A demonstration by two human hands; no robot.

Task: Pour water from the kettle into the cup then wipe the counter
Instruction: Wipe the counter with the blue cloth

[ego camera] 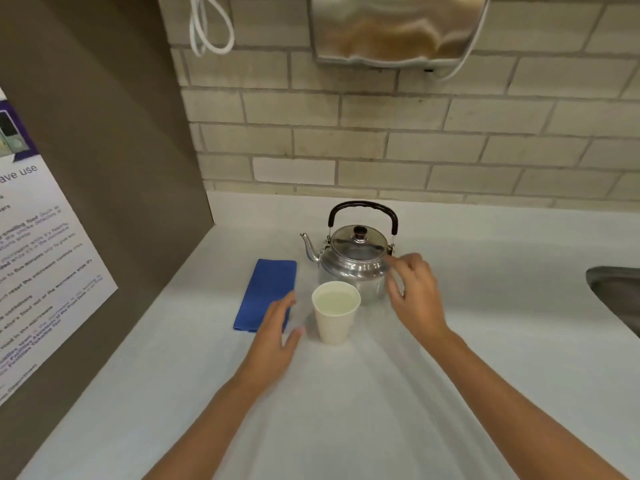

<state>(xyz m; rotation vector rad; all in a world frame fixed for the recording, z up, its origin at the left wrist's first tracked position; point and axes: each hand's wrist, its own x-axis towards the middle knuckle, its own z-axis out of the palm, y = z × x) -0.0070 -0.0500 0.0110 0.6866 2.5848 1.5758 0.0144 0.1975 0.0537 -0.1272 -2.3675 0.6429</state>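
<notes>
- Steel kettle (pixel 355 263) sits upright on white counter (pixel 346 393), lid on, black handle up, spout pointing to 9 o'clock; roughly frame centre, near the tiled back wall (pixel 381 140).
- Paper cup (pixel 335 311) just at kettle's 6 o'clock, upright, pale liquid near the brim; looks like pour is done, judging by fill level.
- Blue cloth (pixel 266 294), folded, flat on counter at cup's 9 o'clock, a bit apart from cup.
- L hand (pixel 277 336) open, fingers extended, tips over the cloth's near right edge; contact vs hover: can't tell. Thumb close to cup base, not touching.
- R hand (pixel 414 296) at kettle's 4 o'clock, fingers loosely curled, holding nothing; fingertips just beside kettle body, appears clear of it.
- Step (judgement): transition to wipe; L hand going for cloth.
- Risks:
  - cup is very full and near L thumb, so a sideways drag of cloth or a wrist bump could tip or slosh it
  - wiping w/ cup and kettle in the way means a knock is likely; shift them first
  - R hand near kettle wall: may be hot, unknown
- Outward: sink (pixel 616 296) at 3 o'clock edge; brown side panel w/ printed notice (pixel 45 254) at 9 o'clock; metal dispenser (pixel 394 29) on wall at 12 o'clock.
</notes>
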